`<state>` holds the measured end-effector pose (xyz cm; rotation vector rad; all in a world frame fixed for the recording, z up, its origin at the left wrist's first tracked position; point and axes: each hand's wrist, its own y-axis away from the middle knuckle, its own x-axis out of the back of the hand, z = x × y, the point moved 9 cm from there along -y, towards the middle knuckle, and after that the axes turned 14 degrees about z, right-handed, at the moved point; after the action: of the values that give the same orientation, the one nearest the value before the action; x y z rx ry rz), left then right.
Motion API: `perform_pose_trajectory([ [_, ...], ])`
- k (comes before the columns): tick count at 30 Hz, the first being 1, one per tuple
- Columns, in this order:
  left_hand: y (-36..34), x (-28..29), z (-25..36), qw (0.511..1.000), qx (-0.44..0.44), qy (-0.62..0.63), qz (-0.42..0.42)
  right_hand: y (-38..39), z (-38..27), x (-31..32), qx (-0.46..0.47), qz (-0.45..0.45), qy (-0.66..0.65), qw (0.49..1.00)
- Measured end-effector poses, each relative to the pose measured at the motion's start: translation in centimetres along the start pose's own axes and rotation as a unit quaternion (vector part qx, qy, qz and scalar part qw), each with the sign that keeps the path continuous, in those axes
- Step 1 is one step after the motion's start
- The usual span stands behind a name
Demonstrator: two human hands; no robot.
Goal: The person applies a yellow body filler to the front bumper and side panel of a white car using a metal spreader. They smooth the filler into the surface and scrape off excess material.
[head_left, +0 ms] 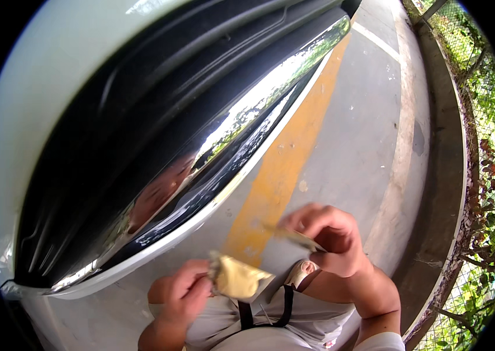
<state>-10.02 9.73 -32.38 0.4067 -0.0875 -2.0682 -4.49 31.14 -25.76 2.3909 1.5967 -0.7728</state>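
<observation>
My left hand [190,288] pinches one edge of a small pale-yellow packet [240,278], which looks crumpled and has a lighter border. Over to the right and a little higher, my right hand [334,237] is raised with fingers curled. Between its thumb and fingers is a thin flat beige piece [301,238], seen nearly edge-on and blurred, so its kind is unclear. A gap separates the two held things. Both hands are in front of my lap, above the grey floor.
A white vehicle [10,175] with a black ribbed panel [124,111] and shiny chrome strip [259,99] fills the left. A yellow line [288,152] crosses the grey floor [352,128]. At right stand a low kerb [443,193] and a wire fence [493,105] with plants.
</observation>
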Motion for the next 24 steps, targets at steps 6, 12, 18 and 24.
perform_pose_trajectory([
  [6,-0.7,-1.6,0.6,0.985,-0.121,-0.102,0.065,1.2,0.7,-0.2,-0.026,-0.122,0.188,0.974],
  [12,-1.2,-1.6,-0.2,0.997,-0.051,0.031,0.058,0.0,1.2,2.5,-0.096,-0.037,0.456,0.884],
  [18,-1.2,-1.4,-1.2,0.999,0.009,0.025,0.041,1.0,0.7,0.1,-0.119,-0.165,0.312,0.928],
  [24,-0.3,-0.8,-0.5,0.984,0.007,0.177,0.019,-0.7,-4.0,0.3,0.383,-0.049,0.647,0.657],
])
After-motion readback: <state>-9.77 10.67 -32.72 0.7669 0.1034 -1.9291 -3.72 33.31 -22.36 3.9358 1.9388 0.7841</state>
